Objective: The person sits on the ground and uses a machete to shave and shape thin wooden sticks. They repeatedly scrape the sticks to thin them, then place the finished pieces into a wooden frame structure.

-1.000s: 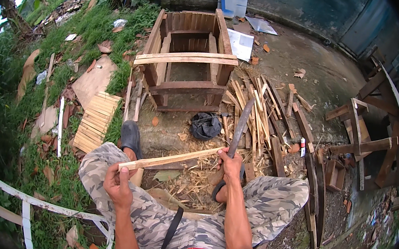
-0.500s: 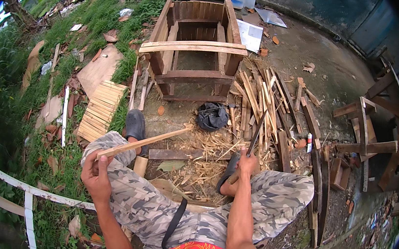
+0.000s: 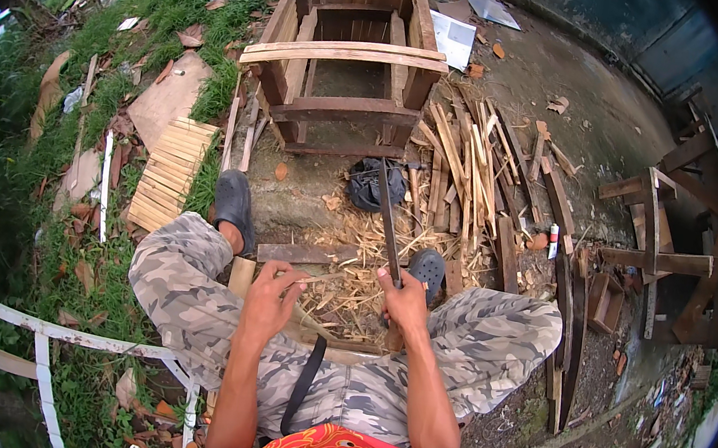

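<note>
A large open-topped crate of brown wooden slats point(image 3: 347, 55), with two pale planks laid across its top, stood on the dirt ahead of a seated person in camouflage trousers point(image 3: 192, 293). To its right a loose heap of split pale wood strips point(image 3: 463, 169) fanned over the ground, and a neat stack of short light slats point(image 3: 166, 171) lay on the grass to the left. Pale shavings point(image 3: 353, 272) littered the earth between the person's dark shoes. The long dark-bladed knife point(image 3: 389, 219) pointed away from the body, blade tilted slightly left, its tip near a crumpled black cloth point(image 3: 374, 183). The right hand point(image 3: 403, 304) was clenched round the knife's handle, forearm reaching up from the lower edge. The left hand point(image 3: 269, 300), just beside it, pinched a thin pale wooden sliver point(image 3: 310, 280) between curled fingers, the sliver running toward the blade's base above the knees.
</note>
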`<state>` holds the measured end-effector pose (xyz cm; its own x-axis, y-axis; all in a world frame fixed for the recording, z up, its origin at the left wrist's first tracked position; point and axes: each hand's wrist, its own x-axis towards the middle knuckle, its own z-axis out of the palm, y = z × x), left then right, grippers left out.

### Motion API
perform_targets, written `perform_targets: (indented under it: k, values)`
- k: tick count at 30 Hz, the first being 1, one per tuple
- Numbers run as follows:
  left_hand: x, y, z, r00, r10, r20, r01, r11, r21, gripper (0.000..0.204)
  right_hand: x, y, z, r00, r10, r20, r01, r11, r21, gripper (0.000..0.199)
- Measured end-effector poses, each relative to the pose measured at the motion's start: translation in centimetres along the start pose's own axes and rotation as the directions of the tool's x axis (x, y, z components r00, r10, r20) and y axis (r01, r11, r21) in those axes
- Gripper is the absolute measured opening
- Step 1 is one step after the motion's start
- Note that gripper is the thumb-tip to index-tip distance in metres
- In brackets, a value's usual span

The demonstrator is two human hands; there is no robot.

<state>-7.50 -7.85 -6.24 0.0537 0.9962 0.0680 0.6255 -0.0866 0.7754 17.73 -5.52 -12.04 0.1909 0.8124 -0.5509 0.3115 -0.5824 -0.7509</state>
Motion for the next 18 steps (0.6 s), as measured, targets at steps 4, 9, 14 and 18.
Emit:
perform_targets:
  k: [4, 9, 14, 18]
  values:
    - [-0.1, 0.1, 0.3, 0.978, -0.154, 0.141, 0.155, 0.988, 0.002, 0.019, -1.7, 1.0, 1.8, 0.988, 0.022, 0.153, -0.039, 0.993, 0.111, 0.040]
    - [-0.2, 1.3, -0.7, 0.983, -0.162, 0.086, 0.171, 0.978, -0.116, 0.018, -1.8, 2.0, 2.6, 0.978, -0.042, 0.202, 0.017, 0.992, 0.122, 0.038]
    - [0.0, 2.1, -2.0, 0.992, -0.110, 0.066, 0.115, 0.991, -0.070, 0.018, -1.5, 2.0, 2.6, 0.978, -0.013, 0.208, -0.011, 0.993, 0.114, 0.038]
    - [0.6, 2.0, -1.3, 0.985, -0.119, 0.127, 0.119, 0.993, 0.004, 0.019, -1.3, 1.9, 3.1, 0.980, -0.053, 0.189, 0.044, 0.998, 0.052, 0.039]
